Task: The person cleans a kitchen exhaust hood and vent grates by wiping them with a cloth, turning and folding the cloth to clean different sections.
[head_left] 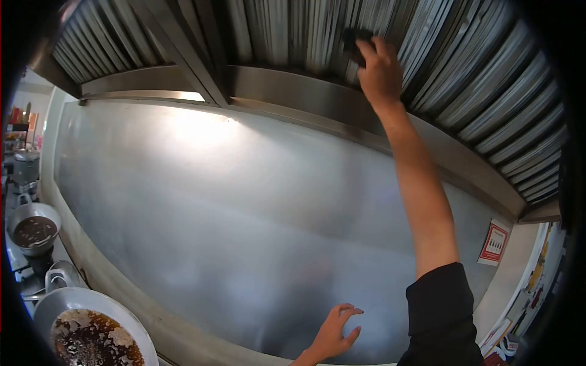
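Note:
My right hand (pixel 382 73) reaches up to the slatted metal filters (pixel 274 30) of a range hood. Its fingers are closed on a dark scouring pad (pixel 356 46), pressed against the slats; the pad's far side is hard to make out in the shade. Low in the view, my left hand (pixel 334 334) is held out in front of the steel wall panel (pixel 244 244), fingers apart and nothing in them. Whether it touches the panel I cannot tell.
At lower left stands a wide pan (pixel 143 332) of dark bubbling liquid, with a smaller pot (pixel 52 213) of brown liquid behind it. A metal hood beam (pixel 177 49) crosses at upper left. A red-and-white notice (pixel 494 242) hangs at right.

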Tool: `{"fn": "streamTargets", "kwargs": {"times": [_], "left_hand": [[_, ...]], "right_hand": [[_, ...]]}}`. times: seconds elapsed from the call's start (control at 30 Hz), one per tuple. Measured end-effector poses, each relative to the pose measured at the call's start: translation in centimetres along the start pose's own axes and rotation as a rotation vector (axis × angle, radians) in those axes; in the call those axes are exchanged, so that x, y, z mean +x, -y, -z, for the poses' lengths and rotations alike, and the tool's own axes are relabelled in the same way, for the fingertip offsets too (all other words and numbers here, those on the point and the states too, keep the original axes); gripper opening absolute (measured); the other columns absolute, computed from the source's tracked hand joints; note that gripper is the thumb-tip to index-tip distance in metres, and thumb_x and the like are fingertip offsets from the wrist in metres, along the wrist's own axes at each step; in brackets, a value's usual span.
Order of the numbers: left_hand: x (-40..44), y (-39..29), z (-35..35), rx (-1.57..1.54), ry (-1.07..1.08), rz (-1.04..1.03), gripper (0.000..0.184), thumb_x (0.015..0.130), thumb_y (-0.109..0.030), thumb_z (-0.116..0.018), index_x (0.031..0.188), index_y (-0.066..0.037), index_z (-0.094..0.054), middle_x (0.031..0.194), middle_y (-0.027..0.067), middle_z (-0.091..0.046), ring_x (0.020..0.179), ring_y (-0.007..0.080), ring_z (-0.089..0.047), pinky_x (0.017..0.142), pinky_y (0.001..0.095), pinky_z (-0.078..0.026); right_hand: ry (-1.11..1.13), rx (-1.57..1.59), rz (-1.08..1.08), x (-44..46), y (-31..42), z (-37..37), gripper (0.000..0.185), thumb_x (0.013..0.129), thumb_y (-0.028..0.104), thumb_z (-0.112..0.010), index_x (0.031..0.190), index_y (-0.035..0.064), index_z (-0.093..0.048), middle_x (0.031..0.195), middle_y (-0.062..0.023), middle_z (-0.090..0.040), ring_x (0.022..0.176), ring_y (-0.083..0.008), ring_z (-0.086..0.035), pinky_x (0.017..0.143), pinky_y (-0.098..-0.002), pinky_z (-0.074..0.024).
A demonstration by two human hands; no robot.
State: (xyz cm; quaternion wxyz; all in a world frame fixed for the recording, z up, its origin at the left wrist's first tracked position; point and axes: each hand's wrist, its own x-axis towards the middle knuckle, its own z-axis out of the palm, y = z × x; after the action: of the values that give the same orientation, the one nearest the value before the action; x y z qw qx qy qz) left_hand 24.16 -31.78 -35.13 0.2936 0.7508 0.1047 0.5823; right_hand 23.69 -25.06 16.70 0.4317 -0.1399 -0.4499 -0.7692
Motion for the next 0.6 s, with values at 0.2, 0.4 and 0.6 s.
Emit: {"fn": "streamTargets", "kwargs": {"times": [0.2,0.4,0.6], "left_hand": [[-0.9,-1.9,0.1,-0.058,-0.070,0.020,0.037,0.085,-0.015,-0.072,0.120,-0.011,-0.062,0.122,0.0150,-0.055,0.114,0.0327,-0.056,0.097,0.0400,-0.046],[-0.9,-1.7,-1.1,-0.041,-0.068,0.023,0.036,0.084,-0.015,-0.072,0.119,-0.010,-0.062,0.117,0.0144,-0.056,0.111,0.0316,-0.057,0.094,0.0387,-0.047],[-0.1,-1.5,-2.5,-0.063,-0.071,-0.015,0.035,0.085,-0.015,-0.071,0.119,-0.010,-0.062,0.113,0.0143,-0.056,0.107,0.0319,-0.056,0.092,0.0387,-0.047]], "right_hand": [[0.341,0.128,0.018,-4.7,1.7,1.0,0.036,0.076,-0.004,-0.066,0.107,0.0121,-0.073,0.116,-0.0094,-0.062,0.104,-0.0308,-0.063,0.087,-0.0419,-0.0583],[0.187,0.080,0.083,6.8,-2.4,8.1,0.058,0.078,-0.004,-0.065,0.131,0.0184,-0.062,0.122,-0.0127,-0.063,0.107,-0.0333,-0.065,0.090,-0.0406,-0.0565],[-0.305,-0.006,-0.005,20.1,-4.5,13.5,0.021,0.086,0.006,-0.068,0.106,-0.0015,-0.066,0.105,-0.0181,-0.064,0.096,-0.0321,-0.065,0.091,-0.0437,-0.0544]]}}
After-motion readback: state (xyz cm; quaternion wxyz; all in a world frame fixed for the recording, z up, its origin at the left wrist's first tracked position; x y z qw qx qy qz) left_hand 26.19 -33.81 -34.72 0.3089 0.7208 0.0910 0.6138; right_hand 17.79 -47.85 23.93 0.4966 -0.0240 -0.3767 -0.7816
